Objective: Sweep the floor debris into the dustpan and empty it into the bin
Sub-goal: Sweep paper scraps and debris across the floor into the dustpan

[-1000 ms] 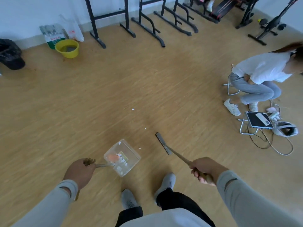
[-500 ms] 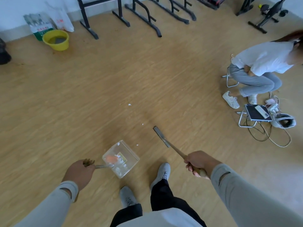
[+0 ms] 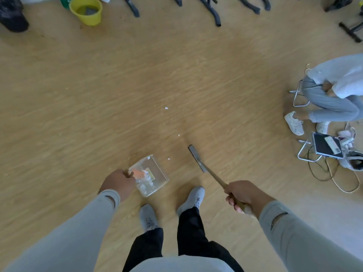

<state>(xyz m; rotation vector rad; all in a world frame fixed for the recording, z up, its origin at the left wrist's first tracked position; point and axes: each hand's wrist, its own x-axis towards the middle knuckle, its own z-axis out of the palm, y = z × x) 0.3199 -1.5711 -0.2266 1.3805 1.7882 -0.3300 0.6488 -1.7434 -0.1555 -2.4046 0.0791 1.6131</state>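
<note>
At the far left, a black bag [image 3: 12,15] and a yellow bucket [image 3: 86,10] are seen against the top edge; which serves as the bin cannot be told. Lower down, the left hand [image 3: 117,183] is curled round the handle of the clear dustpan [image 3: 150,174], which is held low over the floor [image 3: 98,95] and already carries white and orange scraps. Just beside its open edge a white fleck [image 3: 168,159] lies on the floor, with two more flecks [image 3: 166,108] farther out. To the right, the broom [image 3: 196,158] is gripped by the right hand [image 3: 245,195], fingers wrapped round its wooden shaft, the narrow head being set well apart from the pan. The sweeping step is judged to be in hand; the remaining flecks would next need to be drawn toward the pan mouth. At the far right a seated person [image 3: 337,91] is cut off by the frame. Whether the pan touches the floor cannot be made out.
</note>
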